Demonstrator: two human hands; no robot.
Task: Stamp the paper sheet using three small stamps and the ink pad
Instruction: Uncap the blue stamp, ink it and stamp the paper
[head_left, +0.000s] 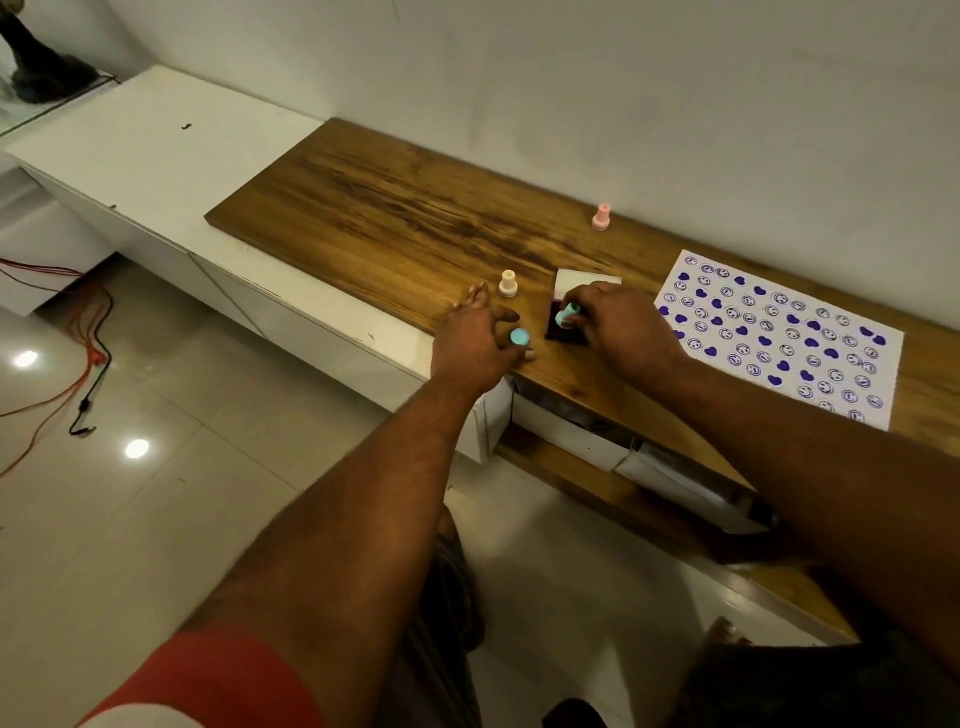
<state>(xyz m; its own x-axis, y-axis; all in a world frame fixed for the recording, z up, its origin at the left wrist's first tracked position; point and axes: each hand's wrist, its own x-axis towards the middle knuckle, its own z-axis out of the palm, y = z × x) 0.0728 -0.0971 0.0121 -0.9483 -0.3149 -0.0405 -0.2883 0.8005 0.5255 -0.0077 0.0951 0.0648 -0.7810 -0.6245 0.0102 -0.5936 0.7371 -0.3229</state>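
Note:
A white paper sheet (779, 332), covered with several purple hearts and smiley prints, lies at the right of the wooden top (389, 208). The dark ink pad (558, 335) sits left of the sheet, its white lid (576, 279) folded open behind it. My right hand (618, 322) grips a light blue stamp (567, 314) tilted over the pad. My left hand (475, 343) rests on the wood beside the pad and pinches a round light blue cap (519, 338). A cream stamp (508, 284) stands just beyond my left hand. A pink stamp (601, 217) stands farther back near the wall.
A white cabinet top (145, 150) adjoins the wood at the left. White boxes (582, 441) lie on a shelf below the front edge. Orange and black cables (88, 358) trail over the tiled floor at the left.

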